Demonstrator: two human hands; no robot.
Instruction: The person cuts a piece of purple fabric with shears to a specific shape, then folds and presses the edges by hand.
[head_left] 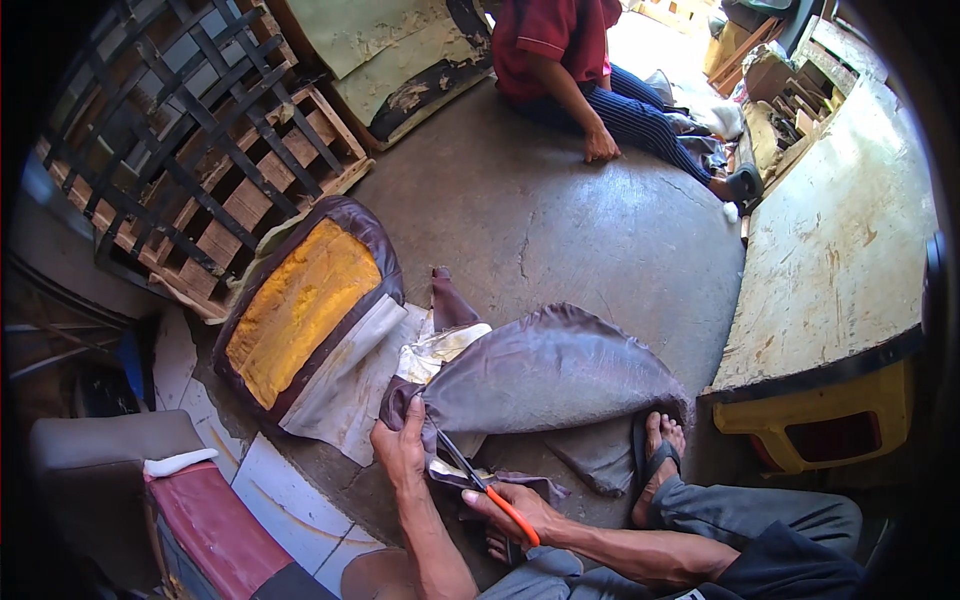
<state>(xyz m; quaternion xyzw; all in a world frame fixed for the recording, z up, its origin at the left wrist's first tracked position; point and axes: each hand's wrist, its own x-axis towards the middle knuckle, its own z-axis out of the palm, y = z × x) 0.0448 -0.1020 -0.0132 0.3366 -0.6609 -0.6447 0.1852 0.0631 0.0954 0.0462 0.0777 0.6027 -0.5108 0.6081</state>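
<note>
Hands (400,450) (520,505) scissors (487,488) cover (540,370), blade tips hidden.

My left hand (402,452) pinches a matt, grey-brown leatherette cover (545,370), lightly creased; my right hand (520,508) works steel scissors with glossy orange plastic handles (488,488). The yellow foam seat pad (295,305) looks coarse (crumbly too), the concrete floor (560,220) rough.

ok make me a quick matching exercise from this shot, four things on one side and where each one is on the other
Things:
1. left hand
2. right hand
3. foam cushion
4. yellow stool

Places:
A. under the pale board at right
B. gripping the edge of the brown cover
C. on the floor at left, yellow side up
D. holding the orange-handled scissors

Pairs: 1-B, 2-D, 3-C, 4-A
</note>
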